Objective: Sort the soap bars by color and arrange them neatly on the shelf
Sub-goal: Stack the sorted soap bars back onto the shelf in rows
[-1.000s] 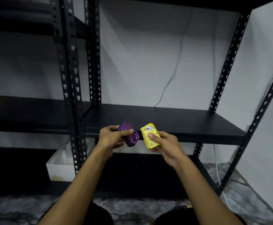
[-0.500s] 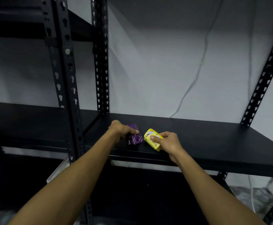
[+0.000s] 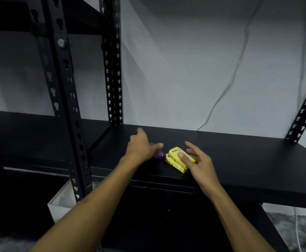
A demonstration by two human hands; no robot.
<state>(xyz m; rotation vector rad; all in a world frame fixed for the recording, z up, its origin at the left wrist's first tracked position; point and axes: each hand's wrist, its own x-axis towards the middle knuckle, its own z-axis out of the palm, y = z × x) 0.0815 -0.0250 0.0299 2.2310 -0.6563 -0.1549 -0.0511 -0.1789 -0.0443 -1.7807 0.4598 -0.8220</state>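
Both hands have let go: the glossy yellow wrapped soap bar (image 3: 177, 159) and crinkly purple wrapped soap bar (image 3: 158, 155) now lie side by side near the matte black shelf's (image 3: 239, 160) front edge. Left hand (image 3: 141, 148) and right hand (image 3: 199, 164) hover with fingers spread wide, holding nothing. The first pair looks placed.

Dim room: pale wall (image 3: 185, 70) with a hanging cable (image 3: 239, 60).

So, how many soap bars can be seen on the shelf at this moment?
2. The purple soap bar lies near the front of the shelf, partly behind the left hand. The yellow soap bar lies just right of it, beside the right hand. Others may be out of view.
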